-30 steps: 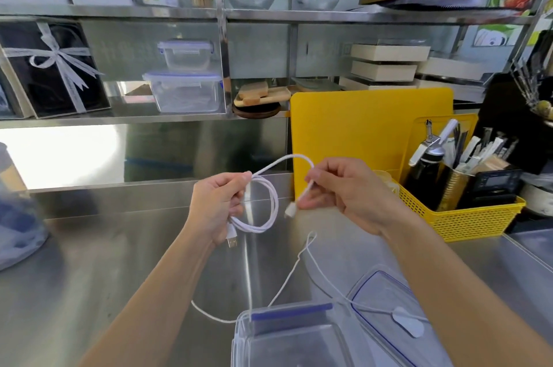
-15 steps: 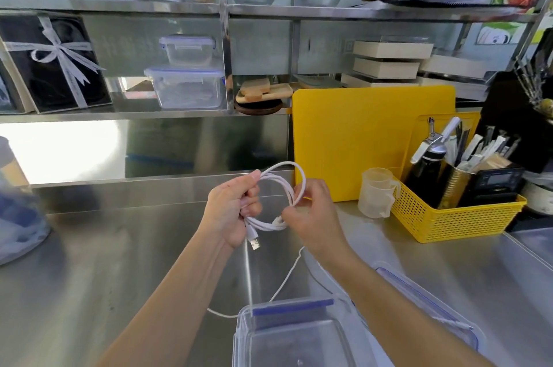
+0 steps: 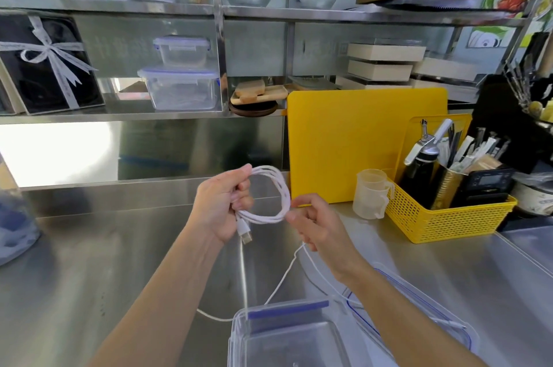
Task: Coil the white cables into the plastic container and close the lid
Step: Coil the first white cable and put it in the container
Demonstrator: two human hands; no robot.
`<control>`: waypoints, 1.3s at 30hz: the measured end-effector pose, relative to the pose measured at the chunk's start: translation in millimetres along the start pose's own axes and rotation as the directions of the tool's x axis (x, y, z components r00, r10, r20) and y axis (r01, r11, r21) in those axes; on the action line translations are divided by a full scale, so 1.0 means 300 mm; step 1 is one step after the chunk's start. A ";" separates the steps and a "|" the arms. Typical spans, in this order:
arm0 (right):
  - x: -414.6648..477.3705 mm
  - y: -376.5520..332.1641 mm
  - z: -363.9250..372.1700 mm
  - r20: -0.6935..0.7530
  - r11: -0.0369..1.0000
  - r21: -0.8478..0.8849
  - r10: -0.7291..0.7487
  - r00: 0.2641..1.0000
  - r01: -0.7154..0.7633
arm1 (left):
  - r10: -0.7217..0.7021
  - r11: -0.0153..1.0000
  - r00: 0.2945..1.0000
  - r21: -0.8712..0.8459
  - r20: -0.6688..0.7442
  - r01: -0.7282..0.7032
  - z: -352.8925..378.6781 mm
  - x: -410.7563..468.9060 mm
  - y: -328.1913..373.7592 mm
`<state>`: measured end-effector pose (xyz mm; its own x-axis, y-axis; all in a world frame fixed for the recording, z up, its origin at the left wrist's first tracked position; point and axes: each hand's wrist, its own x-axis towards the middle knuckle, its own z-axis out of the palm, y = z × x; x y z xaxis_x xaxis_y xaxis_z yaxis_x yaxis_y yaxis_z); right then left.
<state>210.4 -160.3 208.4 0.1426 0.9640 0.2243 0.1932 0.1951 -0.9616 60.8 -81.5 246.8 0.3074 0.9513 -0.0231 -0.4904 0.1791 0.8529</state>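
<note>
Head view, noted against the frame half a second earlier. Left hand (image 3: 223,202) raised above the counter (image 3: 89,277), beyond the plastic container (image 3: 287,336), fingers closed round one side of the coiled white cable (image 3: 270,196); grip unchanged. Coil now rounder and wider than before, several turns lying together, plug end (image 3: 245,232) hanging just below the left hand as before. Right hand (image 3: 317,223) shifted from in front of the coil to its right edge, thumb and forefinger pinching the strands there, remaining fingers curled. Second white cable (image 3: 281,280) trailing loose on the counter from under the right hand toward the far left corner of the container, lying much as earlier. Container open at the near edge of the view, blue-edged flap on its far rim; lid (image 3: 419,301) flat on the counter just right of the container, partly hidden by the right forearm. Yellow basket (image 3: 449,217) well to the right of the container, unmoved.
</note>
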 end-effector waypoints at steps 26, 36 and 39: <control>0.055 0.010 -0.063 0.122 0.823 -0.528 -0.170 0.978 0.209 | -0.405 0.518 0.914 0.827 0.011 0.220 -0.019 -0.030 0.045; 0.053 0.024 -0.054 0.175 0.647 -0.714 -0.204 0.963 0.267 | -0.452 0.875 0.876 0.275 0.167 0.399 -0.062 -0.048 -0.078; 0.055 0.035 -0.059 0.148 0.689 -0.674 -0.226 0.963 0.265 | -0.389 0.920 0.903 0.118 0.180 0.373 -0.055 -0.058 -0.138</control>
<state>231.9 -145.6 204.9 -0.0503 0.9109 0.4096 0.8254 0.2688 -0.4965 62.1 -101.3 203.3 0.6156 0.7443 -0.2589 -0.2403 0.4902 0.8378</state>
